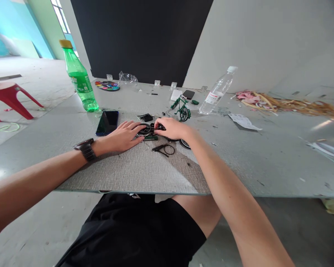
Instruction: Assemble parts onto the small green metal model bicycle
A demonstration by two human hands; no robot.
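My left hand (122, 136) lies flat, fingers stretched out, its fingertips at a small black-rimmed toy wheel (145, 129). My right hand (172, 128) is bent down over small black parts, its fingers closed together; what they pinch, if anything, is hidden. Another spoked wheel (185, 144) shows partly under my right wrist. Below the hands lie a dark green piece (150, 138) and a black part with a thin looped cable (167, 149). Just beyond them is a black part with thin metal bars (146, 117). A green model bicycle (181, 108) stands behind my right hand.
A green bottle (82, 87) and a dark phone (107, 123) are at the left. A clear bottle (217, 92) and printed paper (243, 121) are at the right. Farther back are a paint palette (107, 86), clear plastic (128, 78) and shredded strips (264, 102).
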